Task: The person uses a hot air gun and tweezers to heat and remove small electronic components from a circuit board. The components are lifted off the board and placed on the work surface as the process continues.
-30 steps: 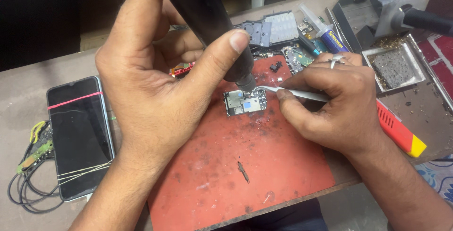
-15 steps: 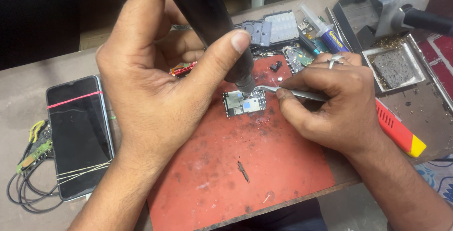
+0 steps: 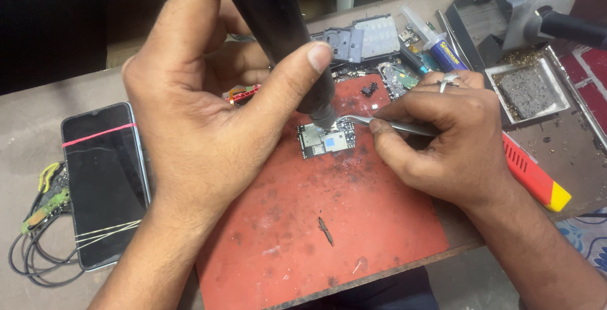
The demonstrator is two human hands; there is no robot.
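Circuit board (image 3: 327, 140) lies under tweezers (image 3: 386, 124) pinched by right-hand fingers (image 3: 404, 120).

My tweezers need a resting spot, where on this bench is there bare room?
Bare room: the red mat's near half, below the circuit board, apart from a small dark scrap; also the strip between phone and left hand. The far edge by the grey stand is crowded.
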